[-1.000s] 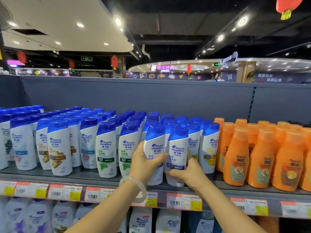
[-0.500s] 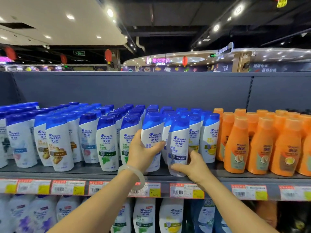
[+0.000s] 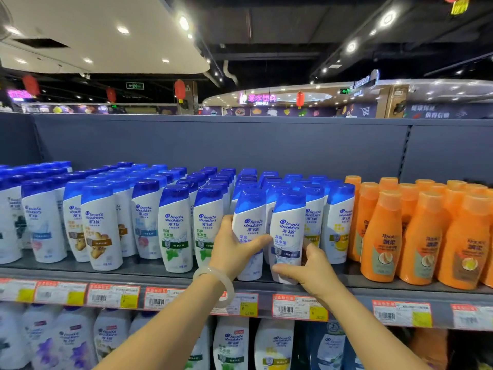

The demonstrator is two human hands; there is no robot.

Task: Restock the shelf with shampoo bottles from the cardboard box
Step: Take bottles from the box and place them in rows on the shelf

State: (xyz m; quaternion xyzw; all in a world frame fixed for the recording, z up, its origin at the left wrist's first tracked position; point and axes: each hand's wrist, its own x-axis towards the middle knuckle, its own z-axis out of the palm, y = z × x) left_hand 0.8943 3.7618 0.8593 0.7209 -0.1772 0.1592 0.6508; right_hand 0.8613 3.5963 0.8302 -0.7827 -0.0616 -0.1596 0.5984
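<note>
Your left hand (image 3: pixel 234 249) grips a white shampoo bottle with a blue cap (image 3: pixel 250 225) at the front edge of the grey shelf (image 3: pixel 149 275), thumb across the label and fingers curled round its left side. Your right hand (image 3: pixel 306 268) holds the neighbouring shampoo bottle (image 3: pixel 289 231) low down, thumb under its lower front and fingers wrapped round its right side. The two bottles stand upright and touch each other, their bases on the shelf near its front lip. A pale bangle (image 3: pixel 213 285) sits on your left wrist. To the left run rows of the same blue-capped bottles (image 3: pixel 174 225); to the right, beyond two more white ones, stand the orange bottles (image 3: pixel 424 236). Price tags (image 3: pixel 300 307) line the shelf edge, and more shampoo (image 3: pixel 230 343) fills the level below. The cardboard box is out of view.
</note>
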